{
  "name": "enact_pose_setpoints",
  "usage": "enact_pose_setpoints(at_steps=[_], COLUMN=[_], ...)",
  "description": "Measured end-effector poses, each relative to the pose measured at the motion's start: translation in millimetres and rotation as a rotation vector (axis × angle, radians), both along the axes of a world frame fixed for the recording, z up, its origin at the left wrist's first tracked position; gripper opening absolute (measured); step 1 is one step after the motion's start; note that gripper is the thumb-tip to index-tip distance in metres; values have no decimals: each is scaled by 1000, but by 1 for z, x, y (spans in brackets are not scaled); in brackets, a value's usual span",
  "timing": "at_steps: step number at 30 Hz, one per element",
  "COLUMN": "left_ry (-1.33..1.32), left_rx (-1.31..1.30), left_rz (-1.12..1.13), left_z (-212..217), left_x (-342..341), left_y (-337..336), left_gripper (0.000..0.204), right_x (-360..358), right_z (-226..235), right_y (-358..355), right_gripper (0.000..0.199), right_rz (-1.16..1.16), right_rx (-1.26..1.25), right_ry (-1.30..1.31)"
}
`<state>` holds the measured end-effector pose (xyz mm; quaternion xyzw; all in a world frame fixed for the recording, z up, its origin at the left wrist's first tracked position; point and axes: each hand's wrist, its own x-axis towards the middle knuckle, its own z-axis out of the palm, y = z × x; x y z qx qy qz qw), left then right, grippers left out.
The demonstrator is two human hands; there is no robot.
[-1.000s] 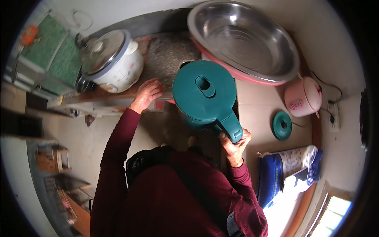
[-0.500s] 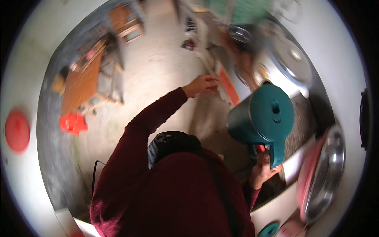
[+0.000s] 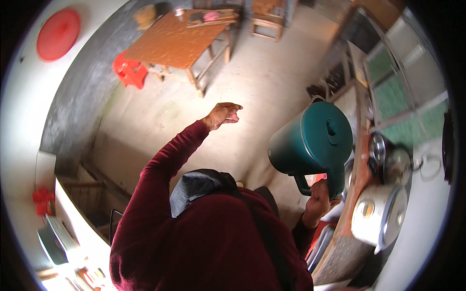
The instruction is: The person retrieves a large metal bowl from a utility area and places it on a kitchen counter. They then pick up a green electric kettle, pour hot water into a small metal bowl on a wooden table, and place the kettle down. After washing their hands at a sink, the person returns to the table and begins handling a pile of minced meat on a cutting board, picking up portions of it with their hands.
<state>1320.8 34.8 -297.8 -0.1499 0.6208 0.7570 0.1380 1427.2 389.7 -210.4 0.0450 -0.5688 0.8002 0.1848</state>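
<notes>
A dark green kettle [image 3: 310, 138] with a round lid hangs in the air at my right side, tilted with its lid toward me. My right hand [image 3: 316, 202] is closed round its handle from below; part of the grip is hidden behind the handle. Out in front of my body, my left hand [image 3: 224, 115] is held over the floor, holding nothing that I can see. Its fingers are loosely bent, with a gap between thumb and fingertips.
A wooden table [image 3: 179, 41] stands ahead to the left, with a red plastic stool [image 3: 130, 70] beside it and a wooden chair [image 3: 268, 19] beyond. Along the right runs a wooden-edged counter [image 3: 357, 189], bearing a white rice cooker [image 3: 376, 216] and pots [image 3: 395, 165].
My view has swung round to the right, so the table and the counter sit elsewhere in the picture. The kettle stays in my right hand; my left hand remains raised and free.
</notes>
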Motion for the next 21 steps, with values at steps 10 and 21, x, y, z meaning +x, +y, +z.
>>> enact_pose_setpoints(at_steps=[10, 21], left_ry=[73, 203], left_rx=[1, -71], left_rz=[822, 1838], left_z=[-20, -22], left_x=[96, 346], left_y=[-140, -114], left_gripper=[24, 23], right_x=[-140, -140], right_z=[9, 30], right_y=[-150, -338], right_gripper=[14, 24], right_rz=[779, 1580], right_rx=[15, 36], right_ry=[209, 265])
